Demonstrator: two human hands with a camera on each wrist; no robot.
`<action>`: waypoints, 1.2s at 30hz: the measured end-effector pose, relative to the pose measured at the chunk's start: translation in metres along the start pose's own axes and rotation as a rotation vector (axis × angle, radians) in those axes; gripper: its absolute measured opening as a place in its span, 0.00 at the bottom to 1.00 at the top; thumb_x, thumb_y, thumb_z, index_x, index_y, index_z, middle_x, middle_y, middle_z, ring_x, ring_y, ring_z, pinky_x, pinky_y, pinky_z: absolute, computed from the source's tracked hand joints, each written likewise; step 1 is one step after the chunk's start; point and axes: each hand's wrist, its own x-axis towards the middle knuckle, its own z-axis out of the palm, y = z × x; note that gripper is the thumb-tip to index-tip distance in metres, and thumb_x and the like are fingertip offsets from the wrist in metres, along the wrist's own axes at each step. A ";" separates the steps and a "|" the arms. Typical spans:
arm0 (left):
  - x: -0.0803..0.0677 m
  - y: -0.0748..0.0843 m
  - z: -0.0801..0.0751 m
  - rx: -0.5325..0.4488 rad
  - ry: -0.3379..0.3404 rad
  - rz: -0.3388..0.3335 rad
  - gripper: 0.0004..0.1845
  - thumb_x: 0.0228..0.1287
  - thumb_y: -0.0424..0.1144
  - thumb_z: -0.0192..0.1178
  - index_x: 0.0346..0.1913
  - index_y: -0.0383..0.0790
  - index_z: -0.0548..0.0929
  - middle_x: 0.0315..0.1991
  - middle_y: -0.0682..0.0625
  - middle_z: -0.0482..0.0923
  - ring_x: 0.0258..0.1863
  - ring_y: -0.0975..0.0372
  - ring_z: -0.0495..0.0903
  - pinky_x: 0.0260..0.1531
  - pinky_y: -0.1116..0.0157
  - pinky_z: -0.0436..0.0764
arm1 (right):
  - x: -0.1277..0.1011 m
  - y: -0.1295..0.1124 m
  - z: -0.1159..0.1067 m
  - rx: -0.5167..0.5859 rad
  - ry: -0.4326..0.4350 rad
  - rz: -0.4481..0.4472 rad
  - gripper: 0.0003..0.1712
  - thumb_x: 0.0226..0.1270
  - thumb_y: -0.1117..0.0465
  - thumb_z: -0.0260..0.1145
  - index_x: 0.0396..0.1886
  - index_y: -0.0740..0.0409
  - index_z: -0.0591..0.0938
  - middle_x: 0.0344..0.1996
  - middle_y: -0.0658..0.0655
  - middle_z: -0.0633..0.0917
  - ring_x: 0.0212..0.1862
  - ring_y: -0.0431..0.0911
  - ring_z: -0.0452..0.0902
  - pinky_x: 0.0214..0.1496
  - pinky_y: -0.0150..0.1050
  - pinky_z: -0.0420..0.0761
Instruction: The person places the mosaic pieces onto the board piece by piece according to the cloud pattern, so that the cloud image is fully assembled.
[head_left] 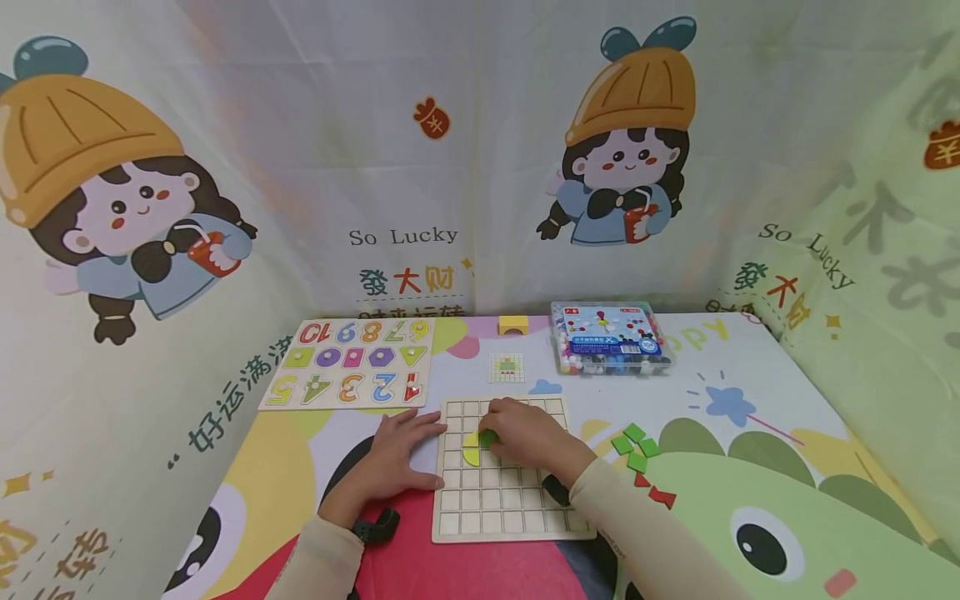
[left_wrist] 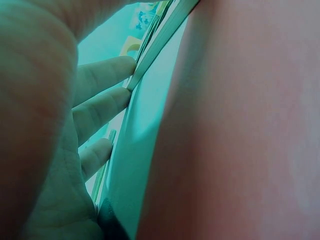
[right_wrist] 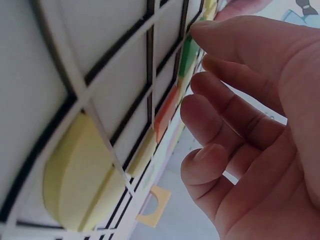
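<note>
A wooden grid board lies on the mat in front of me. My left hand lies flat beside it, its straight fingers against the board's left edge. My right hand rests over the board's upper middle. Its index fingertip touches a green piece set in the grid, and the other fingers hang loosely curled. A yellow rounded piece sits in the cells just left of it. In the right wrist view an orange-red piece shows below the green one.
Loose green tiles and red tiles lie right of the board. Behind it are a small pattern card, a number puzzle board, a clear bead box and a yellow block. Printed fabric walls close in three sides.
</note>
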 end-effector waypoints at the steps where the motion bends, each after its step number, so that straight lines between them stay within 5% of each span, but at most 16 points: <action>1: 0.000 0.000 0.000 0.001 0.002 -0.001 0.45 0.51 0.55 0.79 0.74 0.49 0.78 0.80 0.49 0.68 0.83 0.42 0.53 0.80 0.29 0.41 | -0.001 0.000 -0.001 0.005 0.003 0.000 0.12 0.70 0.57 0.75 0.51 0.48 0.91 0.45 0.49 0.85 0.48 0.41 0.81 0.54 0.41 0.88; 11: 0.000 -0.001 -0.001 0.002 -0.001 0.002 0.45 0.51 0.55 0.79 0.74 0.49 0.77 0.80 0.49 0.67 0.83 0.42 0.53 0.79 0.29 0.40 | -0.026 0.013 -0.019 0.098 0.055 0.038 0.16 0.68 0.58 0.76 0.54 0.54 0.90 0.46 0.51 0.86 0.48 0.43 0.81 0.54 0.44 0.87; 18: 0.000 0.000 -0.001 -0.006 -0.003 -0.001 0.45 0.51 0.55 0.79 0.74 0.49 0.77 0.81 0.49 0.67 0.83 0.42 0.52 0.80 0.29 0.41 | -0.068 0.035 -0.029 0.135 0.105 0.136 0.16 0.67 0.59 0.77 0.54 0.55 0.90 0.51 0.52 0.86 0.55 0.47 0.82 0.60 0.49 0.86; 27: 0.001 -0.003 -0.004 -0.004 -0.009 0.012 0.44 0.52 0.55 0.78 0.74 0.48 0.77 0.80 0.49 0.68 0.83 0.41 0.52 0.79 0.29 0.39 | -0.128 0.070 -0.035 0.173 0.235 0.122 0.15 0.66 0.64 0.76 0.52 0.57 0.89 0.46 0.51 0.87 0.40 0.42 0.82 0.43 0.38 0.85; 36: 0.001 -0.003 -0.005 -0.016 -0.013 0.000 0.45 0.52 0.56 0.79 0.75 0.49 0.77 0.80 0.50 0.67 0.84 0.42 0.52 0.80 0.30 0.39 | -0.168 0.107 -0.037 0.218 0.314 0.247 0.16 0.62 0.62 0.79 0.50 0.55 0.90 0.42 0.48 0.87 0.36 0.38 0.77 0.34 0.34 0.77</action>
